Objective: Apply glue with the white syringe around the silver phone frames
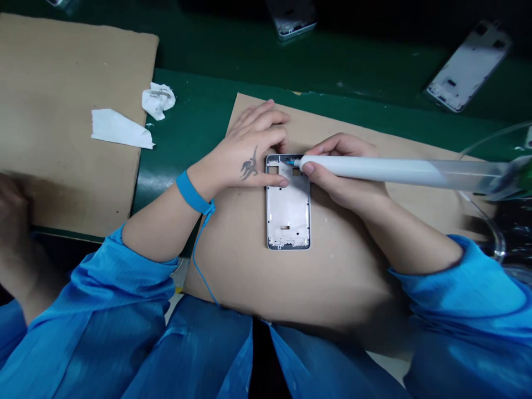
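Note:
A silver-edged phone middle frame lies flat on a cardboard sheet, its inner face white with cut-out openings. My left hand, tattooed on the back, lies over the frame's upper end and pins it down with the fingers. My right hand grips a white dispensing syringe like a pen. Its blue tip touches the frame's top end, near the openings. A blue wrist strap circles my left wrist, and its coiled cord hangs down over the cardboard.
A second cardboard sheet with white crumpled tissue lies left on a green mat. Several more phone frames lie beyond. A co-worker's arm sits far left. A clear tube curves right.

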Motion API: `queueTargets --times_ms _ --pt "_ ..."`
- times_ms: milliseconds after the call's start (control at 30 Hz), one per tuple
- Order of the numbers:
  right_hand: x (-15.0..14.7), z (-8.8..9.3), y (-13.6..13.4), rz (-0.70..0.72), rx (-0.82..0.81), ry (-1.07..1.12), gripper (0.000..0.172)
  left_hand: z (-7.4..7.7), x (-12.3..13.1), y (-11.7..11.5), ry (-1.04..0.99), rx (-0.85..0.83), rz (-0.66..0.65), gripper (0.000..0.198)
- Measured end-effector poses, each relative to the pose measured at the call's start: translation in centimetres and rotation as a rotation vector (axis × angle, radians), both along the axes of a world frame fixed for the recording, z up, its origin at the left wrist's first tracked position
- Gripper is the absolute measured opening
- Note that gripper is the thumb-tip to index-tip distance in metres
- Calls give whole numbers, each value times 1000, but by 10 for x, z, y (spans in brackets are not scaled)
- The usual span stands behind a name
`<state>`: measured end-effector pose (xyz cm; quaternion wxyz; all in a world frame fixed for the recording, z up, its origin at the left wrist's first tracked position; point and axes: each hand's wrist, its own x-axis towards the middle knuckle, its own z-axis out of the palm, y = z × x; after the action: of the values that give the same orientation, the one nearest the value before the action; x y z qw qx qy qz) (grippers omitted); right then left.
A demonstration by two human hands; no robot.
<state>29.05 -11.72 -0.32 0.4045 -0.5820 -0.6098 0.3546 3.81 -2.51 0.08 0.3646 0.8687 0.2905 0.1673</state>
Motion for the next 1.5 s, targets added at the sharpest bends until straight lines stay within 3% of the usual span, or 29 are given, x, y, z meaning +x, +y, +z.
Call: queueTargets --times_ms 700,1000,1367,1500 --pt "7 -1 -2 -13 -34 43 40 -3 -3 2 7 43 -27 58" --pt "6 -1 -2 -37 -34 49 45 2 -1 2 24 2 -21 60" --pt "6 -1 -2 -61 -48 52 51 -5 -1 2 1 16 -16 67" --pt "7 -1 -2 -52 -61 35 47 -2 -1 2 16 13 -25 64"
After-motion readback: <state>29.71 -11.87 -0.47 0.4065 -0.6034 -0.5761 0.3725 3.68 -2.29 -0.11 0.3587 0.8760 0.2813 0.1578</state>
